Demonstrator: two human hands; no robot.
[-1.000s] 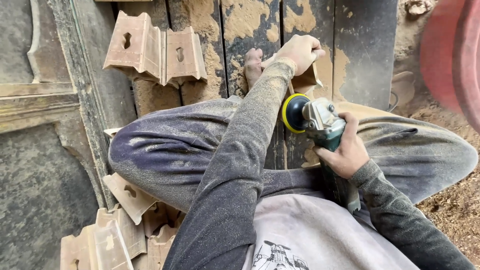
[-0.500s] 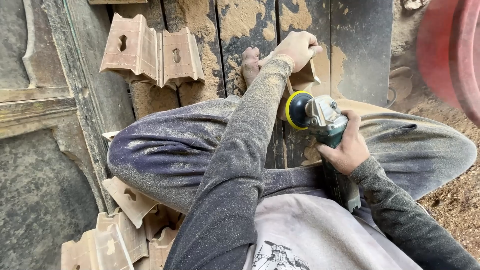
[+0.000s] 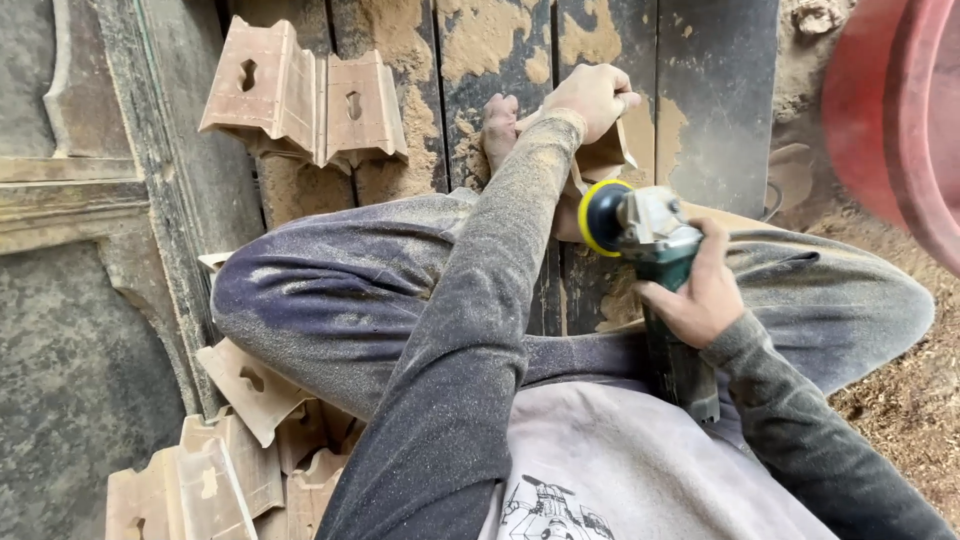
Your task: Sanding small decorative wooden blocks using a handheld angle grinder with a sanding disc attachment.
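Left hand (image 3: 592, 97) grips a wooden piece (image 3: 605, 160); right hand (image 3: 695, 295) clasps the grinder (image 3: 640, 228) beside it. Shaped pieces (image 3: 305, 100) lie upper left, more (image 3: 235, 450) lower left.

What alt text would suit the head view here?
Seen from above, a seated person's right hand grips an angle grinder with a yellow-rimmed disc, while the left hand holds a small wooden piece against dusty planks. Carved wooden blocks lie nearby amid sawdust.

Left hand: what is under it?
The left hand presses on a tan carved wooden piece, with a bare foot beside it. How the piece rests on the dusty boards is hidden.
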